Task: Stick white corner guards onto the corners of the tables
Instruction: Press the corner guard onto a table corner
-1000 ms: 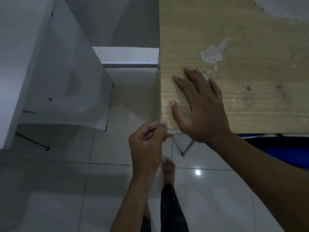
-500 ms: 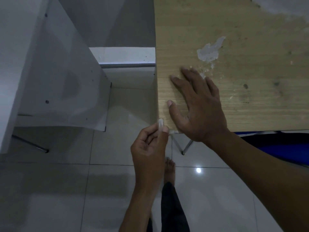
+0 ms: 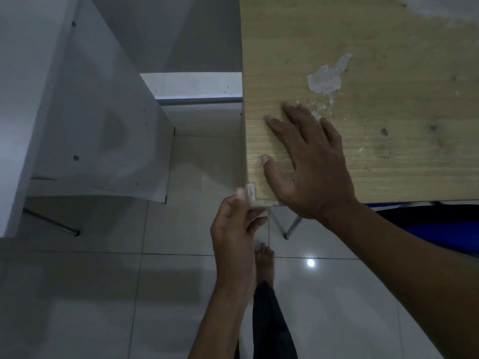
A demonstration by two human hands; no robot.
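Note:
A wooden table [image 3: 363, 60] with a worn, patched top fills the upper right. A white L-shaped corner guard [image 3: 255, 198] sits wrapped around its near left corner. My left hand [image 3: 234, 226] is below that corner, thumb and fingers pinched on the guard from the outside. My right hand [image 3: 308, 161] lies flat on the tabletop just right of the corner, fingers spread, its heel at the front edge beside the guard.
A white desk or cabinet [image 3: 64, 112] stands at the left, with a gap of tiled floor [image 3: 181, 294] between it and the table. A metal table leg [image 3: 291, 226] is under the corner. My bare foot [image 3: 264, 260] is below my left hand. Something blue [image 3: 440, 229] lies under the table.
My left hand has shifted slightly and pressed the guard onto the corner; the whole L-shape now shows seated on it. My right hand has stayed flat on the top.

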